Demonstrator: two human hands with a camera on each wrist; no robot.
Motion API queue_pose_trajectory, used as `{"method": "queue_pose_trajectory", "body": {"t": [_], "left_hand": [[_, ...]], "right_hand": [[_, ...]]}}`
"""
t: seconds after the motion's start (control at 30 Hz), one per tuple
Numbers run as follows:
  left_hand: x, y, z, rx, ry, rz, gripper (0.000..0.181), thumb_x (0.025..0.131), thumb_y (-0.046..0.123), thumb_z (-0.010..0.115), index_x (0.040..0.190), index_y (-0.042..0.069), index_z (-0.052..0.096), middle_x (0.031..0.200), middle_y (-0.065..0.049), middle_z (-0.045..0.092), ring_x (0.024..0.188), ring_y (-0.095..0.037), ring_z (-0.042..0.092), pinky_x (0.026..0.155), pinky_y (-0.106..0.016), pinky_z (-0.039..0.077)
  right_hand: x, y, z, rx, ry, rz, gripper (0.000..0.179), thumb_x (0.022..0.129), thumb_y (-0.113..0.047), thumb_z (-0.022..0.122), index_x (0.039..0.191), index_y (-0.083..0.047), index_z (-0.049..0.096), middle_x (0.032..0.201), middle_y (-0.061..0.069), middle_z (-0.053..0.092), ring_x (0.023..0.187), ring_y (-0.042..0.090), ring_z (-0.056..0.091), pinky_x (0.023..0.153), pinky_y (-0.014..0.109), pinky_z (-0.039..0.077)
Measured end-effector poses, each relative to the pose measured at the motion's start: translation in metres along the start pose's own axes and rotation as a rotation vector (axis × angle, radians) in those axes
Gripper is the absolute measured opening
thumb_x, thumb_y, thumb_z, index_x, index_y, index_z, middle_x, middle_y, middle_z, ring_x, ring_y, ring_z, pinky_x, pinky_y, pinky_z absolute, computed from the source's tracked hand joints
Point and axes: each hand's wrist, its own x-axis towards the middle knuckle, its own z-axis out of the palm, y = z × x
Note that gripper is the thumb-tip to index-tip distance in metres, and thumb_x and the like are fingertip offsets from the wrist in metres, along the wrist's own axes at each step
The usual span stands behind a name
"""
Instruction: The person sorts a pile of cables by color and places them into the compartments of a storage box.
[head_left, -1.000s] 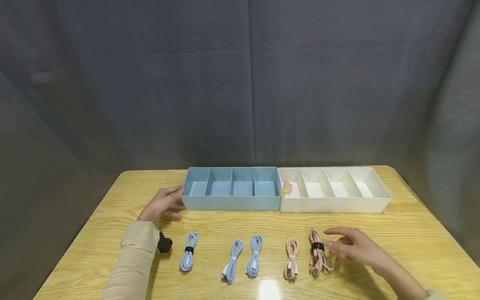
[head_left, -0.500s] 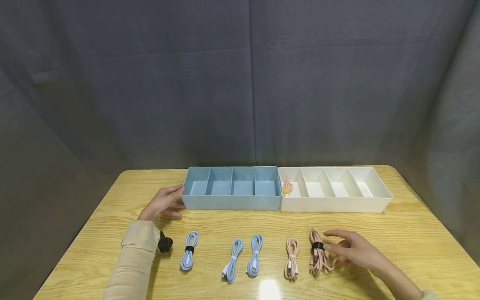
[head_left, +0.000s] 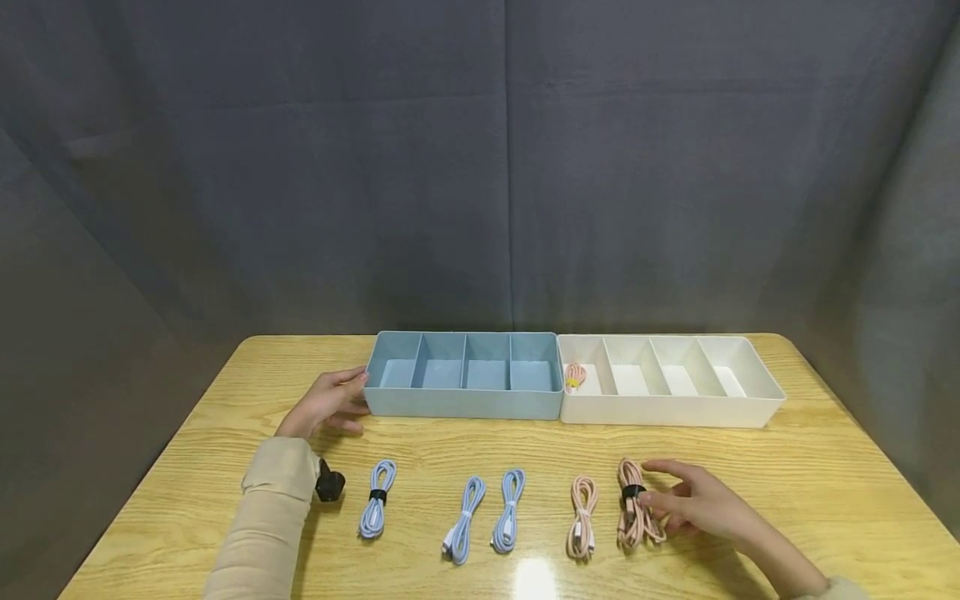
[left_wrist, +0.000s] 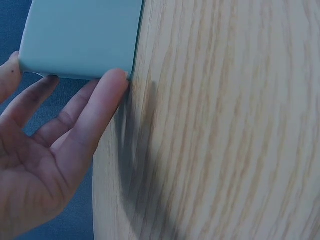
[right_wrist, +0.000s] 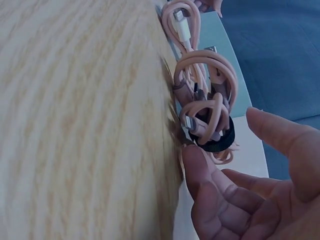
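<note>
At the left end of the blue divided box (head_left: 465, 404), my left hand (head_left: 327, 404) rests its extended fingertips; the left wrist view shows the fingers (left_wrist: 100, 107) against the box's end wall. My right hand (head_left: 697, 502) is beside a thick pink charging cable bundle (head_left: 636, 508) bound with a black strap. Its thumb is by the strap and its index finger stretches past the bundle's upper part. In the right wrist view the fingers (right_wrist: 290, 135) lie apart around the strap (right_wrist: 217, 142), not closed on it; whether a fingertip touches it I cannot tell.
A white divided box (head_left: 667, 410) adjoins the blue one, with a small pink cable (head_left: 574, 377) in its leftmost compartment. On the wooden table (head_left: 420, 446) lie a pink cable (head_left: 582, 517), blue cables (head_left: 464, 521) (head_left: 510, 510) and a black-strapped blue cable (head_left: 377, 500). A grey curtain (head_left: 450, 208) stands behind.
My right hand has shifted slightly left, closer to the strapped pink cable bundle. My left hand stays at the blue box's end.
</note>
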Motion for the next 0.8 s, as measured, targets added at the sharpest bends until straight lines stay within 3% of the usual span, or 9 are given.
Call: {"method": "queue_pose_trajectory", "body": {"t": [0.23, 0.33, 0.53, 0.8], "left_hand": [[0.003, -0.005, -0.005, 0.022, -0.024, 0.006, 0.069, 0.093, 0.044, 0.047, 0.144, 0.004, 0.024, 0.128, -0.030, 0.045, 0.096, -0.029, 0.061, 0.070, -0.041, 0.056], [0.000, -0.002, -0.003, 0.009, -0.032, 0.011, 0.067, 0.094, 0.042, 0.046, 0.144, 0.003, 0.023, 0.128, -0.031, 0.044, 0.098, -0.031, 0.060, 0.070, -0.041, 0.056], [0.000, -0.001, -0.001, -0.007, -0.007, -0.019, 0.058, 0.096, 0.035, 0.044, 0.144, 0.007, 0.026, 0.127, -0.030, 0.045, 0.099, -0.033, 0.060, 0.069, -0.041, 0.056], [0.000, -0.001, -0.001, -0.015, -0.013, -0.012, 0.061, 0.096, 0.036, 0.044, 0.144, 0.006, 0.024, 0.128, -0.031, 0.043, 0.101, -0.034, 0.058, 0.070, -0.041, 0.056]], "right_hand": [[0.004, 0.000, 0.005, -0.003, 0.007, 0.035, 0.072, 0.088, -0.025, 0.062, 0.134, 0.016, 0.026, 0.064, 0.005, 0.054, 0.052, 0.010, 0.049, 0.044, 0.022, 0.046], [0.005, -0.001, 0.006, -0.021, 0.022, 0.052, 0.074, 0.086, -0.027, 0.064, 0.134, 0.015, 0.027, 0.063, 0.005, 0.054, 0.052, 0.010, 0.049, 0.043, 0.019, 0.043], [0.006, -0.005, 0.010, -0.051, 0.033, 0.088, 0.076, 0.084, -0.029, 0.066, 0.133, 0.016, 0.028, 0.070, 0.006, 0.058, 0.056, 0.013, 0.054, 0.046, 0.024, 0.049], [0.009, -0.007, 0.011, -0.043, 0.029, 0.123, 0.074, 0.084, -0.023, 0.065, 0.131, 0.020, 0.026, 0.076, 0.010, 0.058, 0.059, 0.017, 0.057, 0.053, 0.034, 0.054]]}}
